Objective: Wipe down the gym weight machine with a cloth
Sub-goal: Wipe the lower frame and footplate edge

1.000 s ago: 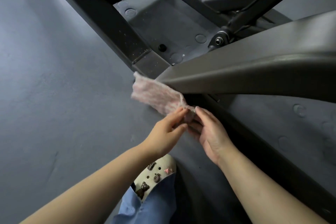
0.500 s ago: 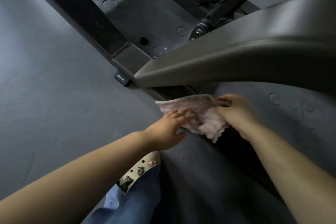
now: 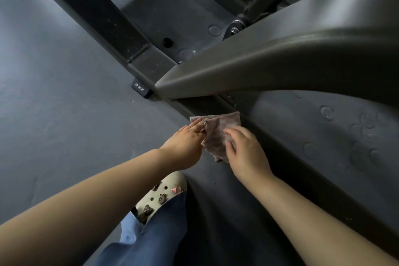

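Denim leg: your blue trouser leg [image 3: 149,237] fills the bottom edge, between your two bare forearms.
Shoe: a cream clog [image 3: 160,195] pokes out from under the denim, studded with small charms, a few shaped like bears; it stands on the floor.
Floor: dark grey rubber floor [image 3: 54,114] spreads to your left, and round stud marks show in it on the far right.
Left hand: your left hand [image 3: 186,141] lies with fingers nearly straight and close together, the tips resting on the left edge of the cloth; it curls round nothing.
Right hand: your right hand [image 3: 246,153] sits just beside the left, fingers bent down over the cloth, thumb tucked at its lower edge, so it grips the fabric.
Cloth: the pale pink, fuzzy cloth [image 3: 218,134] lies crumpled between both hands, its far corner spread over the machine's low dark rail.
Rail: that base rail [image 3: 287,149] runs from under the cover down toward the lower right, passing beneath the cloth.
Cover: a smooth grey-brown moulded cover [image 3: 269,65] of the machine tapers to a point just beyond the cloth, apart from it.
Label: a small black end cap marked DHZ [image 3: 140,89] sits on the floor left of that point.
Frame: a black square beam [image 3: 103,13] runs off to the upper left; a bolt [image 3: 234,31] and further bars lie beyond.
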{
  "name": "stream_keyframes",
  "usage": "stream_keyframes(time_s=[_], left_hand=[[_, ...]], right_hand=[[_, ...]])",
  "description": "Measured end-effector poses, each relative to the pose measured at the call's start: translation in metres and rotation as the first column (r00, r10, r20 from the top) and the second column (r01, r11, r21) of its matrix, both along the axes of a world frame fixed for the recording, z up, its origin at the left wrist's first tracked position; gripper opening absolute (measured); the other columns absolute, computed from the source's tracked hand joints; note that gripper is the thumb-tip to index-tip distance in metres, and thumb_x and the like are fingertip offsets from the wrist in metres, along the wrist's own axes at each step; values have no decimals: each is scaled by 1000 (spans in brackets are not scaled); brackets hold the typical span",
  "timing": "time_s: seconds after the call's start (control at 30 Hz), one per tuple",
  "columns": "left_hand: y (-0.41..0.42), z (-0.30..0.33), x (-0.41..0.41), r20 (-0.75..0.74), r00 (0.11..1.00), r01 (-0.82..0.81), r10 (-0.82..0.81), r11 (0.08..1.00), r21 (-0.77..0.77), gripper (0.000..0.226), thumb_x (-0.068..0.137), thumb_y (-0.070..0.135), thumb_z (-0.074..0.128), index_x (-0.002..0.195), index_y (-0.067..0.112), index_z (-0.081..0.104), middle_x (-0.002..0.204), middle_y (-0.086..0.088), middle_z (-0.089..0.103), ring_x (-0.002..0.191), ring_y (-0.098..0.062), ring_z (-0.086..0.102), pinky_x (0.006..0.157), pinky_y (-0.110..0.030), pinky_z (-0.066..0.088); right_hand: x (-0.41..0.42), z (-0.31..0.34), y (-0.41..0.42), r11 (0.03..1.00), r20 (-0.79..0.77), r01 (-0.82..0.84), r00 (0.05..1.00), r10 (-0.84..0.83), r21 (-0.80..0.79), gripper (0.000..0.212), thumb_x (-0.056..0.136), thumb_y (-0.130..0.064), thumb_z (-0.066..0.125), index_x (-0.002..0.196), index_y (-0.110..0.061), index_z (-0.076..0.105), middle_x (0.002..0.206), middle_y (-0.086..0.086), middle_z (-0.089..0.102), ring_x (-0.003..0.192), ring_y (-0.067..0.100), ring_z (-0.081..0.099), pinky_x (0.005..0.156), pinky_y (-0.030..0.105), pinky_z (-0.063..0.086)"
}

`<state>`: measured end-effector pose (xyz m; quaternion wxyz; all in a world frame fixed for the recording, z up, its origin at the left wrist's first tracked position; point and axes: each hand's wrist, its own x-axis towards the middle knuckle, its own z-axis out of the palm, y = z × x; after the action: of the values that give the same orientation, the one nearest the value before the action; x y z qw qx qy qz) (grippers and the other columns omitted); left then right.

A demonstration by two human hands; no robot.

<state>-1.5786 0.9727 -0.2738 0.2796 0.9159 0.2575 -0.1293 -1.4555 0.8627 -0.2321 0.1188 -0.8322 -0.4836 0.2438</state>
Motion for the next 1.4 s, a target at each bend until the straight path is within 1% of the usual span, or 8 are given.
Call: stream_keyframes(time_s=[0.2, 0.43, 0.63, 0.8, 0.97, 1.07, 1.2, 1.4], left_hand=[[12, 3, -11, -93, 996, 0, 10, 995, 104, 57, 97, 13, 35, 151, 21, 18, 159, -1, -10, 146, -19, -11, 117, -33, -2], [32, 4, -38, -210, 977, -8, 49, 981, 195, 63, 91, 5, 34, 150, 20, 21, 159, -10, -4, 147, -24, -2, 117, -33, 8], [35, 5, -52, 226, 956, -260, 189, 902, 346, 61, 62, -13, 65, 121, 2, 52, 121, -31, 50, 98, -47, 58, 71, -44, 54], [32, 10, -40, 387, 908, -262, 161, 939, 224, 95, 72, -17, 59, 147, 16, 12, 153, -28, 9, 129, -47, 39, 94, -37, 42], [28, 9, -37, 362, 917, -250, 168, 948, 194, 103, 84, -8, 56, 139, 26, -24, 151, -8, -25, 144, -32, 6, 107, -29, 8], [28, 6, -35, 352, 919, -263, 180, 943, 205, 104, 82, -11, 56, 141, 21, -23, 146, -9, -30, 141, -23, -6, 109, -30, 6], [14, 6, -31, 309, 916, -297, 256, 950, 93, 101, 82, -10, 48, 137, 29, -26, 145, -6, -33, 143, -38, 14, 108, -37, 31], [-18, 0, -27, -21, 993, -111, 112, 992, 52, 84, 90, -3, 36, 147, 24, -19, 150, -12, -34, 131, -17, -33, 109, -29, -12]], right_hand=[[3, -33, 3, 925, 194, -195, 944, 268, -327, 74, 100, -38, 38, 151, -16, -12, 158, 10, -16, 146, 27, -14, 117, 37, 1], [-10, -44, 69, 840, 351, -349, 791, 502, -415, 65, 97, -38, 13, 148, -16, -21, 155, 24, -17, 144, 40, -12, 116, 46, -8], [-11, -52, 85, 676, 391, -536, 556, 734, -506, 64, 102, -29, 23, 148, -26, -22, 152, 12, -33, 143, 32, -20, 116, 41, -10], [17, -47, 34, 560, 332, -538, 465, 821, -630, 87, 99, -30, 41, 137, -19, -36, 123, 17, -61, 130, 35, -41, 114, 46, -9], [30, -26, -5, 490, 271, -484, 454, 849, -725, 73, 101, -24, 28, 139, -15, -34, 123, 23, -58, 112, 40, -49, 107, 44, -18], [10, -31, 25, 503, 308, -514, 419, 854, -695, 79, 100, -24, 35, 134, -8, -35, 136, 25, -48, 125, 43, -41, 115, 47, -6], [-24, -41, 91, 676, 433, -528, 520, 736, -515, 70, 102, -31, 28, 146, -12, -23, 154, 18, -26, 144, 34, -15, 118, 45, 3], [4, -70, 24, 733, 553, -499, 484, 678, -462, 91, 96, -23, 51, 146, -17, -24, 139, 22, -48, 130, 39, -39, 115, 48, -4]])
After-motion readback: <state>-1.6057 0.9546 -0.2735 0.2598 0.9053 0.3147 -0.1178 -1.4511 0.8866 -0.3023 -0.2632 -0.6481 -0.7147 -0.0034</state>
